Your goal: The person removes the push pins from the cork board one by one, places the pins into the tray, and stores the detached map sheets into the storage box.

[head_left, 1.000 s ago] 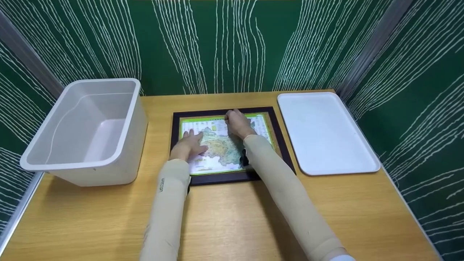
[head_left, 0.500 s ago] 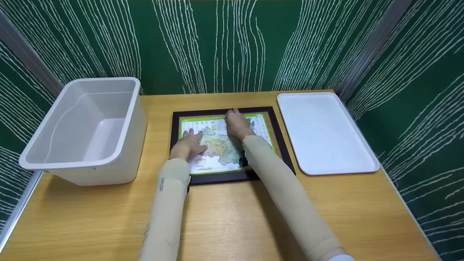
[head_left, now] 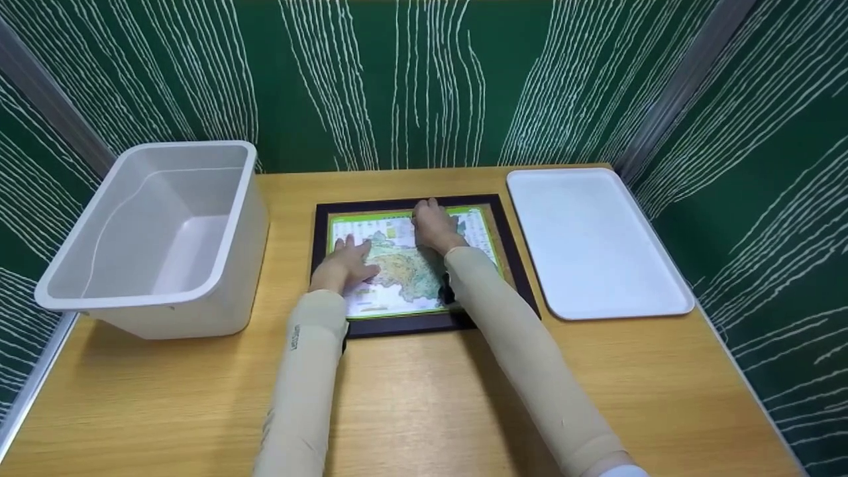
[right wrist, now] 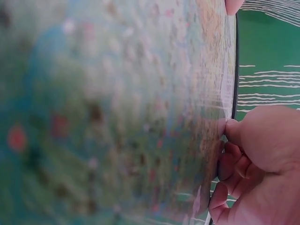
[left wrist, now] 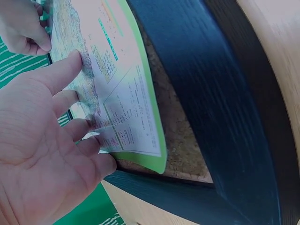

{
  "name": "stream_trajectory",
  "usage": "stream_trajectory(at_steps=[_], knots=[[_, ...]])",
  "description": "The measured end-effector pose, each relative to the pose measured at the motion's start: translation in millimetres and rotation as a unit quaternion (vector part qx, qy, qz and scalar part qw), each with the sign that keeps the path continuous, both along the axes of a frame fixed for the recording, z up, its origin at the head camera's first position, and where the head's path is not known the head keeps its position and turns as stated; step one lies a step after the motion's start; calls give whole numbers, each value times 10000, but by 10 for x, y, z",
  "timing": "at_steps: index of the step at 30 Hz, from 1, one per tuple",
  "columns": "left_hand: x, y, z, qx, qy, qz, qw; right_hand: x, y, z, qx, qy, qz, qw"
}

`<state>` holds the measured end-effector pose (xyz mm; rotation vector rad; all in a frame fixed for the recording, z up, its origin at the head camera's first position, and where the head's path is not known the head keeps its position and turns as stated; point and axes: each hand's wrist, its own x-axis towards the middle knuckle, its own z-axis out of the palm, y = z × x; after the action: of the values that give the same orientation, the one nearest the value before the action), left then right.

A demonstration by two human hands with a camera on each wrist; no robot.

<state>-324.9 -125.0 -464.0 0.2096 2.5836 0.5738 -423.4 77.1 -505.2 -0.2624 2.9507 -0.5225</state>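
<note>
A printed map (head_left: 401,271) with a bright green border lies on a cork board (left wrist: 183,145) inside a dark frame (head_left: 397,326). My left hand (head_left: 341,266) rests on the map's left part with its fingers spread. In the left wrist view, a corner of the map lifts slightly off the cork. My right hand (head_left: 434,226) is at the map's far edge, near the top bar of the frame. Its fingers are curled and its thumb (right wrist: 234,130) comes right to the map's surface. I cannot tell whether something small sits between those fingertips.
A deep white bin (head_left: 245,265) stands on the left of the wooden table (head_left: 411,404). To the right of the frame lies a shallow white tray (head_left: 596,245). Green walls with white wavy lines (head_left: 437,86) enclose the back and sides.
</note>
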Motion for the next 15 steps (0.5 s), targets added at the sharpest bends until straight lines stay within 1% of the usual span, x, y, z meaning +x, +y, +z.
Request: stream_trajectory(at_steps=[6, 9, 11, 15], knots=[[-1, 8, -3, -36, 1, -16, 10000, 27, 13, 23, 27, 50, 52, 10000], [-9, 7, -5, -31, 3, -22, 10000, 48, 16, 54, -74, 86, 1, 9999], [-13, 8, -6, -17, -2, -11, 10000, 56, 17, 72, -186, 149, -40, 9997], [-13, 4, -4, 15, -26, -34, 10000, 73, 17, 79, -158, 332, 21, 9993]])
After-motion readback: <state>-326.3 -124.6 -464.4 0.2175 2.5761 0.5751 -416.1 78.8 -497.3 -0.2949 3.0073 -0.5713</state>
